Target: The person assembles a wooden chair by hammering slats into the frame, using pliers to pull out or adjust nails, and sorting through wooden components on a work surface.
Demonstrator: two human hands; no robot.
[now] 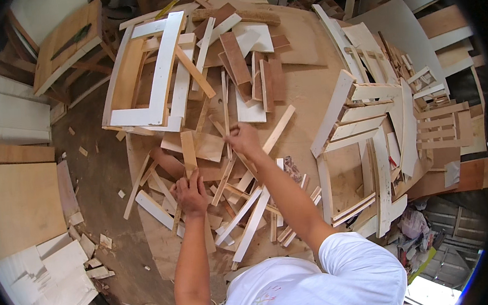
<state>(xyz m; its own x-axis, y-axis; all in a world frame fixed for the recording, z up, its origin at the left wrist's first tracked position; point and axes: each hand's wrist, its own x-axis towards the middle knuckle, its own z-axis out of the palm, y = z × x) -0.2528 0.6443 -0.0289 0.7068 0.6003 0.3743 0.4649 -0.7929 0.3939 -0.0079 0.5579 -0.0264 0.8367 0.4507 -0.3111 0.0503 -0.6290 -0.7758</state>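
My left hand (190, 194) is closed around the lower end of a short, pale wooden block (189, 150), which points away from me. Farther out and to the right, my right hand (245, 141) pinches a thin wooden strip (226, 105) that stretches toward the far side. Under and between both hands lies a loose heap of offcuts. In it are a white-faced strip (252, 227) near my body and a long pale stick (279, 129) right of my right hand. Part of the strip in my right hand is hidden by the fingers.
A white-faced wooden frame (161, 73) stands at the far left of the worktable (305, 50). Brown boards (235, 53) are piled at the far middle. Slatted frames (361, 111) stand on the right. Large panels (15, 199) lie at the left, beside the scrap-strewn floor (100, 181).
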